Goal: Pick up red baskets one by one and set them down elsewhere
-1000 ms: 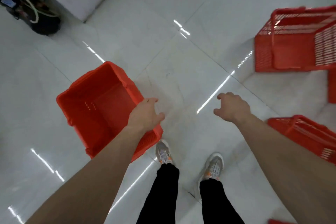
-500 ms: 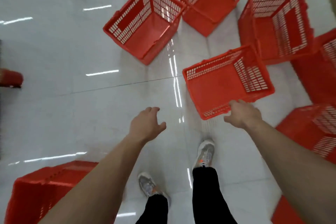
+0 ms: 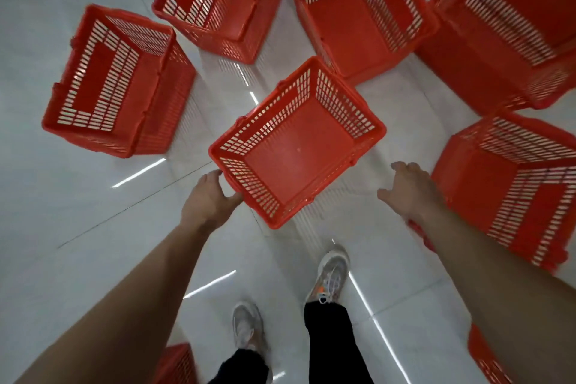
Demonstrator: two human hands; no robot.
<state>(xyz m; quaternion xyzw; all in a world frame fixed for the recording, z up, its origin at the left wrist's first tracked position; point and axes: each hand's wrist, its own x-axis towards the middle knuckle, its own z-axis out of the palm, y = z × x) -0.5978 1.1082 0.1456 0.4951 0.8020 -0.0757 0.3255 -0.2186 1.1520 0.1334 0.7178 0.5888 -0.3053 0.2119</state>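
Observation:
A red slatted plastic basket (image 3: 299, 150) stands upright on the white tiled floor just ahead of my feet. My left hand (image 3: 208, 196) is at its near left corner, fingertips and thumb touching the rim and wall, fingers only loosely bent. My right hand (image 3: 411, 188) hovers with fingers spread and relaxed over the floor, between this basket and another red basket (image 3: 511, 193) on the right; it holds nothing.
Several more red baskets ring the middle one: one at the left (image 3: 115, 84), two at the back (image 3: 224, 0) (image 3: 358, 9), one at the far right (image 3: 511, 31). Parts of others show at the bottom edges (image 3: 177, 365). My shoes (image 3: 330, 277) stand on glossy tiles.
The view has swung from one solid red bin to a cluster of slatted baskets. My left hand has come against the middle basket's corner; my right hand has left its rim and moved right.

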